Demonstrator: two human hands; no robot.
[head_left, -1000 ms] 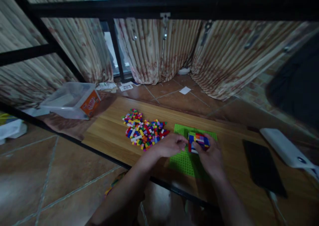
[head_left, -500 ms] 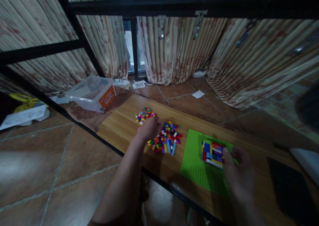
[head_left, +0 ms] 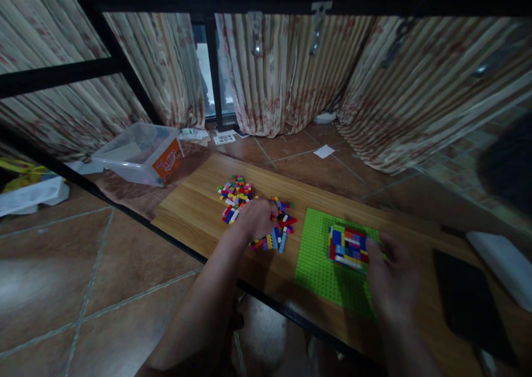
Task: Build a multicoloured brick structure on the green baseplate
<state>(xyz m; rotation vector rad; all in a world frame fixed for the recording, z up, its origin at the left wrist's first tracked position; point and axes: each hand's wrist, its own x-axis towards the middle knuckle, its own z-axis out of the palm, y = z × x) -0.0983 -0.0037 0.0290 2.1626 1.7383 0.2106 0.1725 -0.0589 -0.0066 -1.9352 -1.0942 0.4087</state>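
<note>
My left hand (head_left: 256,219) is over the heap of loose toy building bricks (head_left: 236,189), fingers curled down among them. Its fingertips are mostly hidden, so I cannot see what they pinch. On the right, my right hand (head_left: 393,266) grips the right edge of a flat block of joined building bricks (head_left: 348,248), with the thumb on the near side. Blue, red, yellow, white and purple show on that block. It is above or on the green studded baseplate (head_left: 318,260); contact between them is unclear.
Everything lies on a narrow wooden table (head_left: 187,199) with a dark edge. A clear plastic box (head_left: 137,154) with an orange label stands beyond its left end. At right are a black flat object (head_left: 467,299) and a white object (head_left: 502,266). Dark metal bars (head_left: 266,0) cross above.
My left hand has shifted rightward over the heap, uncovering bricks on its left side. My right hand still holds the brick block at its right edge. The whole view has shifted slightly.
</note>
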